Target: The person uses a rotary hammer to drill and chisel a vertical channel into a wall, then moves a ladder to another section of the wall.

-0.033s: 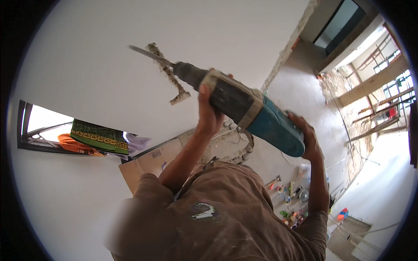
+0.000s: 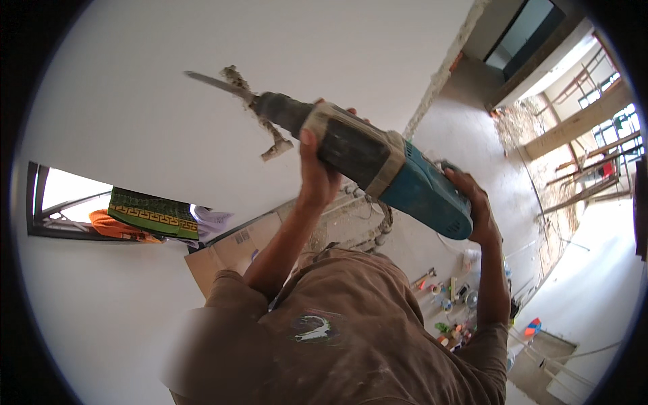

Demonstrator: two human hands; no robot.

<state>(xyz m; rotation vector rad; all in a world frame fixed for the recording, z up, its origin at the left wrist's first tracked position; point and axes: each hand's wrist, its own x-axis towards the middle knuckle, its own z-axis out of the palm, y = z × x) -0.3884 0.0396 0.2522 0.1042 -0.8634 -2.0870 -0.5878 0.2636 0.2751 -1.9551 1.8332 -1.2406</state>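
I hold a teal and black demolition hammer (image 2: 358,154) up across my chest, its nose towards the upper left. My left hand (image 2: 320,174) is wrapped round the dusty front housing, thumb on the near side and fingertips showing over the far side. At the rear, my right hand (image 2: 480,210) grips the handle end; some of its fingers are hidden behind the teal casing. A long pointed chisel bit (image 2: 214,82) sticks out in front of the white wall (image 2: 155,128). It crosses a rough chipped groove (image 2: 275,143); whether the tip touches the wall I cannot tell.
Left is a window opening (image 2: 71,196) with a green patterned cloth (image 2: 152,212) and an orange cloth (image 2: 118,226). Cardboard (image 2: 229,250) stands below it. Assorted small items and tools (image 2: 455,300) lie on the floor at lower right. Wooden planks (image 2: 580,121) stand far right.
The hammer and both hands have shifted slightly; the chisel tip now sits a little further left. My grip is the same.
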